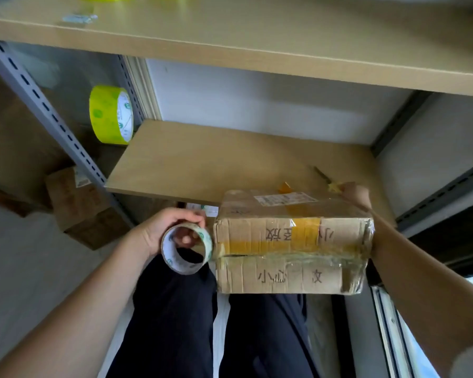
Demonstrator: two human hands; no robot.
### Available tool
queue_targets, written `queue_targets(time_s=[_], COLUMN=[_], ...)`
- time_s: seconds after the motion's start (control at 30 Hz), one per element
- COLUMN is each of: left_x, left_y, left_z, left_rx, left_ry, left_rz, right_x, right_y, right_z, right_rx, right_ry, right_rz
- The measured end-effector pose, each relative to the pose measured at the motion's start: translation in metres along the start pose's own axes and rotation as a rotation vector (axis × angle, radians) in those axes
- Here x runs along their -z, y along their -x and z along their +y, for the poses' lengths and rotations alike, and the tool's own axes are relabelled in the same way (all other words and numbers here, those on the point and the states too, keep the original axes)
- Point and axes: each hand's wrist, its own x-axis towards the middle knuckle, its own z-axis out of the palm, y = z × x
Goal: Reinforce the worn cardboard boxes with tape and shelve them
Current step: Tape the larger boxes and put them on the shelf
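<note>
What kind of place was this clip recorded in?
Probably a storeroom or small stockroom: slotted metal shelving with wooden boards, more cardboard boxes stacked on the floor, and a spare tape roll beside the worn box being taped.

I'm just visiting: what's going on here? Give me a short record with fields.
activity: taping a worn cardboard box
left hand: grips a clear tape roll beside the box's left end
right hand: holds the box's far right corner
box position: front edge of the lower shelf
spare: green tape roll standing left of the shelf
</note>
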Motion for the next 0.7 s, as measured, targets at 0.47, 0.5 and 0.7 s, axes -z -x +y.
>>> queue_targets(time_s=[0.47, 0.5, 0.7], left_x=[-0.017, -0.024, -0.077], left_y=[0.020, 0.015, -0.014], left_z=[0.013, 0.012, -0.001], left_rx=[-0.575, -0.603, -0.807], left_ry=[0.505, 0.466, 0.077], left_rz=[0.340, 0.413, 0.956], right_x=[0.036, 0.027, -0.020], right_y=[0.155, 0.171, 0.196], right_z=[0.031, 0.036, 0.034], right_rx=[0.402, 0.473, 0.342], right_ry=[-0.847, -0.835, -1.017], right_rz=[0.033, 0.013, -0.051])
